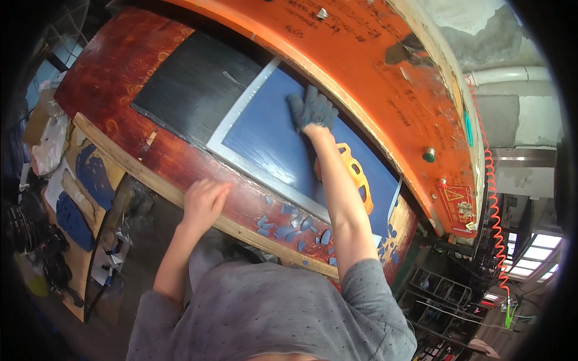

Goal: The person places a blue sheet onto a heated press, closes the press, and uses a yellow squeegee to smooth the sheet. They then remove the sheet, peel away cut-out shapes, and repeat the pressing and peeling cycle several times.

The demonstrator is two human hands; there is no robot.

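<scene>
A big orange press lid [385, 54] curves across the far side, its paint scratched and worn. Below it lies the red-brown press table [114, 84], stained and glossy, with a pale wooden strip [150, 174] along its near edge.

On the table a black ribbed mat [192, 84] lies at the left, and just to its right a flat blue sheet [271, 132] lies inside a thin grey metal frame [241, 105]. The sheet looks smooth and matte.

The right arm is stretched far out over the table, almost straight. The right hand [312, 110] wears a dark blue-grey knitted glove and presses flat on the far part of the blue sheet, with the fingers spread apart; it grips nothing. The left arm is bent, and the bare left hand [203, 201] rests on the near edge of the table, the fingers curled together; I cannot tell if it holds something.

An orange plastic tool [355, 174] with holes lies on the blue sheet, partly hidden behind the right forearm. Small blue scraps [289, 225], irregular in shape, are scattered on the near right of the table. Larger blue offcuts [93, 174] lie on boards at the near left.

A coiled orange hose [492, 198] hangs at the right.
</scene>
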